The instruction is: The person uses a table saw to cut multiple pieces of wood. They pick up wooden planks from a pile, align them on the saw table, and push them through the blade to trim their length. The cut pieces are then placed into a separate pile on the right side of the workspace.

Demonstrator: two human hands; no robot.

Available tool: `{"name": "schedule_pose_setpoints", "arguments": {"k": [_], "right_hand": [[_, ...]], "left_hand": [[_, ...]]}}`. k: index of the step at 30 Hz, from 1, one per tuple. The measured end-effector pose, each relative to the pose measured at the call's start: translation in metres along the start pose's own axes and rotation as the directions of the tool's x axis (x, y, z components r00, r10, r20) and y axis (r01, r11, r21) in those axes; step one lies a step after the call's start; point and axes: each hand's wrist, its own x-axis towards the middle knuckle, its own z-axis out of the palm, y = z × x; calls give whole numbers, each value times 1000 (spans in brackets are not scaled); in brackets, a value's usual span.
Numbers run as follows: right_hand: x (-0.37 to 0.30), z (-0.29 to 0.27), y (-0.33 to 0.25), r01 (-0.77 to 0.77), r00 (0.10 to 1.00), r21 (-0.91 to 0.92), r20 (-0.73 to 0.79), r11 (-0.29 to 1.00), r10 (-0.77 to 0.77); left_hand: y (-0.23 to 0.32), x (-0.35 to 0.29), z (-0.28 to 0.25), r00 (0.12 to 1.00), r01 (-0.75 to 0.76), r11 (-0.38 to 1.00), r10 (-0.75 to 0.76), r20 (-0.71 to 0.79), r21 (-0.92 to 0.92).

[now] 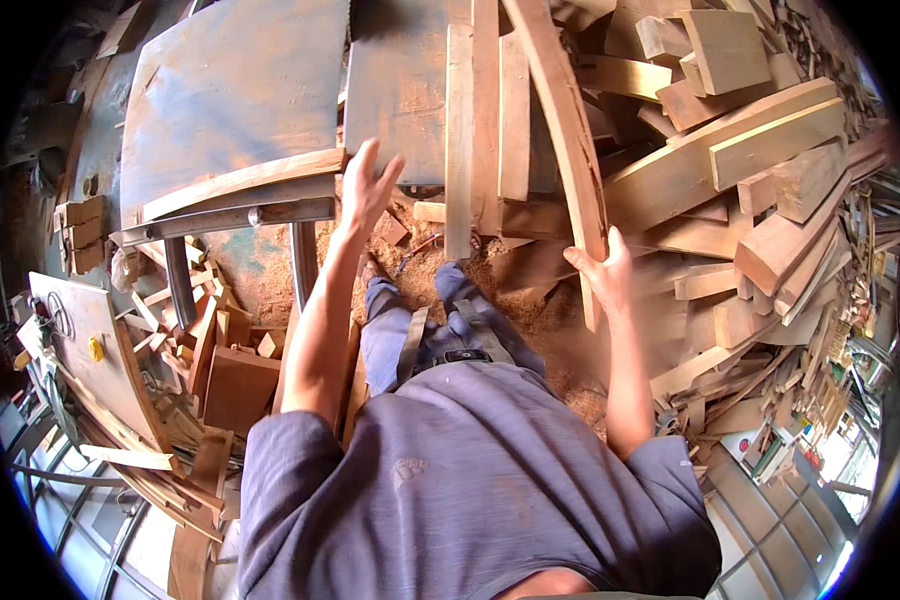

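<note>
My right hand (607,270) grips a long, slightly curved wooden board (563,115) near its close end, with the thumb across the wood. The board runs away from me toward the top of the view. My left hand (368,188) is raised with its fingers apart and holds nothing. It is beside the right end of a curved wooden strip (245,183), which lies along the near edge of a flat grey machine table (235,90). Whether the hand touches the strip or table, I cannot tell. Several straight boards (459,140) lie lengthwise between my hands.
A high, loose pile of timber offcuts (720,215) fills the right side. Sawdust (430,265) covers the floor around my feet. Below the table, at left, are more wood scraps (220,330) and a leaning panel (100,350). A second grey surface (395,100) adjoins the table.
</note>
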Motion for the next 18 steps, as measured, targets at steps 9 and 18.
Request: {"name": "schedule_pose_setpoints", "arguments": {"k": [9,18], "right_hand": [[-50,140,-70,108,921,-118,387,987,-55],[-125,302,-124,279,848,-182,507,943,-153]], "left_hand": [[-44,-139,-162,936,294,931,-326,-135,-216],[-97,-140,-311,952,75,997,-72,-298,-2]]}}
